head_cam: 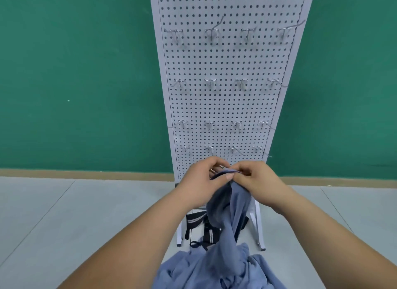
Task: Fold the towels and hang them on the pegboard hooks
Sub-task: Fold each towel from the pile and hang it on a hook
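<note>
Bunched at the bottom of view lies the bulk of a soft blue cloth towel (214, 269), and a twisted length of it rises to both hands. Its long axis runs near vertical, with the top hem pointing up toward the board. The left hand (202, 181) and right hand (257, 181), touching, each pinch that hem, likely seeking corners to spread it for folding. Behind, a dark striped cloth (196, 221) lies at the foot of the white perforated pegboard (225, 108), whose wire metal hooks (211, 33) carry nothing.
</note>
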`<action>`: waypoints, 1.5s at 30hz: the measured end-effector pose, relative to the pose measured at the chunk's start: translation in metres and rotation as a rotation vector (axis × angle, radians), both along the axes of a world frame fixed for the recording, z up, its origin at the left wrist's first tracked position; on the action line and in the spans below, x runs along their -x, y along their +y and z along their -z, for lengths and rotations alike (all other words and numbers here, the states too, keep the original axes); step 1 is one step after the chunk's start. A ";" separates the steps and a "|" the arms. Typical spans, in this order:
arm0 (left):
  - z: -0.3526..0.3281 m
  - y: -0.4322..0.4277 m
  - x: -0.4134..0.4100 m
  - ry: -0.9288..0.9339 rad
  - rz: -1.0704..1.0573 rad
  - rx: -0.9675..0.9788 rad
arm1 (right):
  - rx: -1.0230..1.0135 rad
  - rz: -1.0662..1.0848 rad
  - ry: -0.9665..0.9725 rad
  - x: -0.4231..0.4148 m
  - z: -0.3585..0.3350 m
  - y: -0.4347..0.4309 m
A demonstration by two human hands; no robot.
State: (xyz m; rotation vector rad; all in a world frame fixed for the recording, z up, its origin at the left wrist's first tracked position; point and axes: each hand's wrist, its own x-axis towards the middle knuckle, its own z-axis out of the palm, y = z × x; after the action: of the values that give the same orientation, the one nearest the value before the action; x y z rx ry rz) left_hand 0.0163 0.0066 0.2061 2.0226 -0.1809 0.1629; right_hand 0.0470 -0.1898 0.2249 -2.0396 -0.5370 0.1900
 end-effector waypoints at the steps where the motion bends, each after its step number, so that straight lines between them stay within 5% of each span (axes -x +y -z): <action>1: 0.002 -0.001 -0.003 -0.014 -0.014 -0.005 | -0.005 0.004 0.002 -0.003 0.001 -0.001; 10: 0.009 0.011 -0.031 -0.031 -0.197 -0.057 | 0.003 0.027 0.121 -0.029 0.019 -0.019; 20: 0.006 0.016 -0.028 -0.070 -0.064 -0.073 | 0.141 0.072 -0.090 -0.030 0.021 -0.009; 28: -0.010 0.051 -0.027 -0.176 -0.283 -0.083 | -0.059 -0.082 0.180 -0.022 -0.002 -0.025; 36: -0.019 0.091 -0.022 -0.237 -0.560 0.097 | 0.022 -0.101 0.161 -0.032 -0.011 -0.052; 40: -0.013 0.105 -0.019 -0.234 -0.700 0.022 | 0.048 -0.034 0.111 -0.037 -0.007 -0.064; 45: -0.002 0.081 -0.019 -0.097 -0.384 -0.169 | 0.055 0.030 -0.058 -0.033 0.002 -0.039</action>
State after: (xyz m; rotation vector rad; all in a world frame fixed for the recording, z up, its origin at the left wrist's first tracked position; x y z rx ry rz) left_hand 0.0350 0.0878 0.2081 2.2029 0.1404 0.5017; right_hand 0.0805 -0.2291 0.2228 -2.1111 -0.5417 0.1294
